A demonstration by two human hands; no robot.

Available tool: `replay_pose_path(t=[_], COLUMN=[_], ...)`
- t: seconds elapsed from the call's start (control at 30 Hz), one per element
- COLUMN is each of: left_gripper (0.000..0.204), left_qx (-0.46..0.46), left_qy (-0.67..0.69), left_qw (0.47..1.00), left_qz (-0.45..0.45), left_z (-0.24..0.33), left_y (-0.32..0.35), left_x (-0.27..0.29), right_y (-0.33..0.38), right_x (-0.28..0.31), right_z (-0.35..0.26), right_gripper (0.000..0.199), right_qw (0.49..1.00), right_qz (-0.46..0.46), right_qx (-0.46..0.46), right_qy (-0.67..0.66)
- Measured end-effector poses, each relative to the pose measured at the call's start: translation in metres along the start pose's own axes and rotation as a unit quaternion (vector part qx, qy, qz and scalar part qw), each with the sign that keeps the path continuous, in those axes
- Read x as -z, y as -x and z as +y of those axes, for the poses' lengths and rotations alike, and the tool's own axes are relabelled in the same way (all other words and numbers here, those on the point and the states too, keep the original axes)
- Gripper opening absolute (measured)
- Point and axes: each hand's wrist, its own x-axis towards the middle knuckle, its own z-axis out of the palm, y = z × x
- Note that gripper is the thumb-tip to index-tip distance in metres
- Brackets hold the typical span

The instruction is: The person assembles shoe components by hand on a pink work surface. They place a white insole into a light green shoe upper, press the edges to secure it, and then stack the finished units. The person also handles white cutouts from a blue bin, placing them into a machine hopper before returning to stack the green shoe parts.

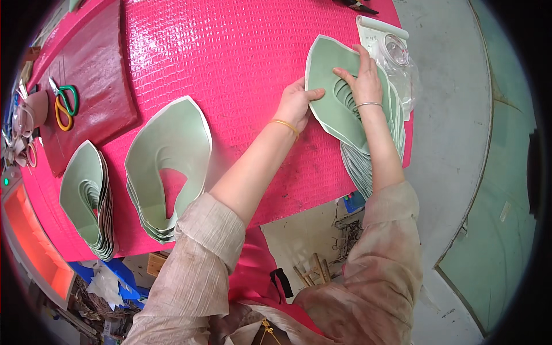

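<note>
A stack of pale green, curved shoe uppers with whitish edges [329, 56] lies at the table's right side, fanned out toward its lower edge. My left hand [297, 103] grips the top upper at its left rim, thumb above and fingers mostly hidden beneath. Over the right part of the same piece, my right hand [366, 83] holds on, its thumb lying on the surface and its fingers along the far right edge. Further left rest a second, wider pile of uppers [183, 129] and a narrower, nested pile [77, 172].
On the pink textured table [247, 52], a dark red mat [92, 75] carries scissors with green and orange handles [66, 103]. Clear plastic packaging and a tape roll [395, 50] sit beyond my right hand. Dark-handled tools [359, 6] lie at the far edge.
</note>
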Motion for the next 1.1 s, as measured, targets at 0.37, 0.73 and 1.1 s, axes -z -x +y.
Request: replay_pose_path(t=[0.37, 0.73, 1.1], left_gripper=[0.035, 0.037, 0.027], left_qx=[0.003, -0.048, -0.050], left_qy=[0.005, -0.065, -0.291], left_qw=[1.000, 0.997, 0.951], left_qz=[-0.023, 0.014, -0.091], left_z=[0.003, 0.004, 0.105], left_y=[0.000, 0.000, 0.257], left_x=[-0.001, -0.008, 0.030], right_y=[-0.017, -0.025, 0.033], right_x=[-0.002, -0.013, 0.080], right_z=[0.022, 0.036, -0.101], right_gripper=[0.066, 0.068, 0.042], right_qw=[0.994, 0.990, 0.923], right_qz=[-0.052, -0.131, -0.068], right_qx=[-0.010, 0.017, -0.049], right_qy=[-0.098, -0.054, -0.376])
